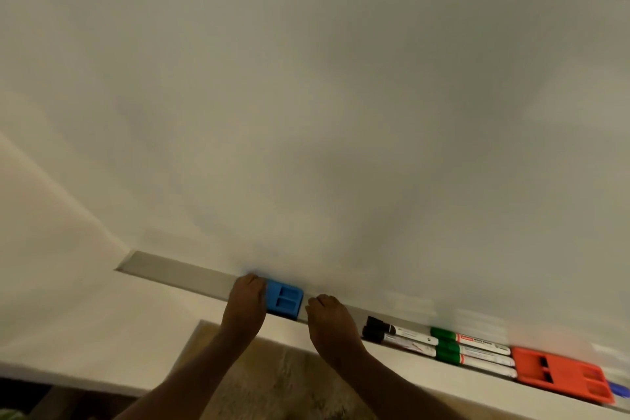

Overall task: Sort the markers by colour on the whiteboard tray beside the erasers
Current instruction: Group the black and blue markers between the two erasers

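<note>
A grey whiteboard tray (pixel 177 274) runs along the foot of the whiteboard. On it lies a blue eraser (pixel 286 298). My left hand (pixel 245 305) grips the eraser's left end with bent fingers. My right hand (pixel 329 320) rests on the tray just right of the eraser, fingers bent, with nothing visible in it. Further right lie two black-capped markers (pixel 376 329) side by side, then green-capped markers (pixel 446 346) stacked together. An orange eraser (pixel 559 375) follows them, and a blue marker (pixel 618 389) peeks out beyond it at the frame edge.
The whiteboard (pixel 306 95) fills the upper view, with pale wall (pixel 51 249) to its left. Below the tray is a white ledge (pixel 102 351) and a brownish floor (pixel 272 385). The tray's left stretch holds nothing visible.
</note>
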The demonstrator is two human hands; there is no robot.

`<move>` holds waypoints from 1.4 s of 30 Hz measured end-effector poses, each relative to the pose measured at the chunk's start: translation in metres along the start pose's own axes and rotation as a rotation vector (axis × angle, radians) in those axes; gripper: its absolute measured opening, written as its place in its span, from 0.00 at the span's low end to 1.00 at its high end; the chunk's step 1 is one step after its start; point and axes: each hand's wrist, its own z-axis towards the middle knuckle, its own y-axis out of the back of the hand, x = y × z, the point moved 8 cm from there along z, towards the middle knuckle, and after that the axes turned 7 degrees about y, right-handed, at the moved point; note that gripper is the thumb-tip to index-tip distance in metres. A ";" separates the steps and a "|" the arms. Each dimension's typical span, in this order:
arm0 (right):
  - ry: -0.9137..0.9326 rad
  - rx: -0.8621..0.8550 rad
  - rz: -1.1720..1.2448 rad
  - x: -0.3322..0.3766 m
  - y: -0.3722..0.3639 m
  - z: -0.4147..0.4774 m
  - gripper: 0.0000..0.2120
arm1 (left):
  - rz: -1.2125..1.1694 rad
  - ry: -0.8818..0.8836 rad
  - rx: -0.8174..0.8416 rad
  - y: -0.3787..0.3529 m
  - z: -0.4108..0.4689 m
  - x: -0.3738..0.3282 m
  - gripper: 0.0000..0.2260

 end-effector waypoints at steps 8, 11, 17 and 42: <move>-0.410 -0.022 0.330 0.000 -0.025 0.021 0.12 | 0.022 0.391 0.232 -0.014 0.010 0.070 0.05; -0.487 0.009 0.399 -0.001 -0.036 0.023 0.10 | 0.095 0.435 0.330 -0.023 0.011 0.073 0.07; -0.579 -0.009 0.482 -0.003 -0.042 0.026 0.08 | -0.034 0.519 0.326 -0.033 0.015 0.076 0.07; -0.692 -0.184 0.257 -0.067 0.014 -0.058 0.13 | -0.242 0.470 0.259 -0.063 -0.026 -0.031 0.08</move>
